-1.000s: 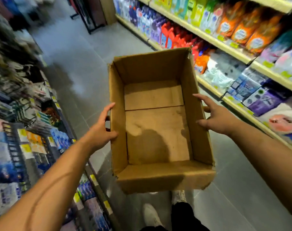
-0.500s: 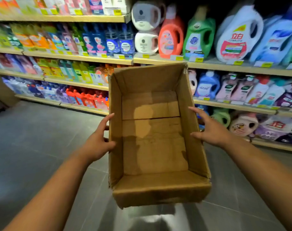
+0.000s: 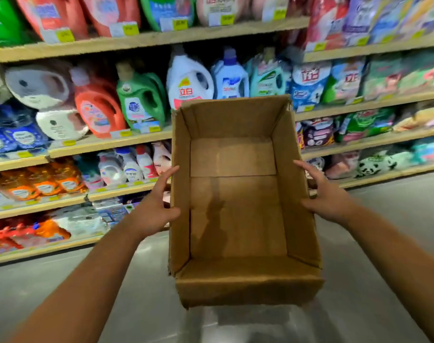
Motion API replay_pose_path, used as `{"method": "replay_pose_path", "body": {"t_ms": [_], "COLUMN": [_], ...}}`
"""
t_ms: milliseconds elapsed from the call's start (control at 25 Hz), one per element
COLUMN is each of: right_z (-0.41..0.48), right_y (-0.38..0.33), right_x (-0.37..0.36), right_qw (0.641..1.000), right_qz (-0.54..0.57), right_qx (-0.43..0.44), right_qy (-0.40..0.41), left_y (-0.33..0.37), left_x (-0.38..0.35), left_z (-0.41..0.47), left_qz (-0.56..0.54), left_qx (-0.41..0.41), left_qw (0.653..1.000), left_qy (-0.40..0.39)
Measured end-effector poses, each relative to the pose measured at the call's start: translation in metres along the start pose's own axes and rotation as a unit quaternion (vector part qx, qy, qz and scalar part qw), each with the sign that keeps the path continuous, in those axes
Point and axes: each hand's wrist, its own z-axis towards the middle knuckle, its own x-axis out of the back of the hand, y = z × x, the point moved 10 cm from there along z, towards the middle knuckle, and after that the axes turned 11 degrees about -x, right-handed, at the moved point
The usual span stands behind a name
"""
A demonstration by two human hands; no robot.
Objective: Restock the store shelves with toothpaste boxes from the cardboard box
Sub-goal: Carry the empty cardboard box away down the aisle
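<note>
Between left hand (image 3: 159,206) and right hand (image 3: 327,196) hangs the box (image 3: 235,219), open side up; both press its outer side walls with straight, unclenched fingers. Shelves (image 3: 146,138) stand beyond the hands.

Both forearms reach forward; left grip (image 3: 154,209) and right grip (image 3: 327,201) press, fingers straight, against opposite side walls of the cardboard box (image 3: 235,219).

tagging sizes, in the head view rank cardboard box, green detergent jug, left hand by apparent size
1. cardboard box
2. green detergent jug and left hand look alike; the hand is nearer the camera, so unranked
</note>
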Motion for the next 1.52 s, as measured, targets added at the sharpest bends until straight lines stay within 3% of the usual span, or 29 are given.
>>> {"method": "replay_pose_path", "body": {"t_ms": [400,560,840,1040,1520], "right_z": [-0.015,-0.011,-0.009,-0.013,0.011], "right_y": [0.149,0.185,0.245,0.326,0.508], "right_x": [0.197,0.258,0.360,0.439,0.677], "right_qw": [0.971,0.948,0.902,0.871,0.852], "right_qz": [0.077,0.085,0.109,0.140,0.121], "right_qx": [-0.157,-0.207,-0.271,-0.301,-0.299], "right_qy": [0.163,0.224,0.320,0.362,0.413], "left_y": [0.119,0.164,0.258,0.322,0.484], "left_x": [-0.187,-0.256,-0.370,-0.494,-0.752], "left_z": [0.218,0.302,0.421,0.477,0.600], "left_qz": [-0.007,-0.031,0.021,-0.011,-0.045], "left_qx": [-0.124,-0.174,-0.277,-0.295,-0.330], "left_qw": [0.978,0.955,0.917,0.885,0.867], "left_qy": [-0.170,-0.240,-0.286,-0.361,-0.370]}}
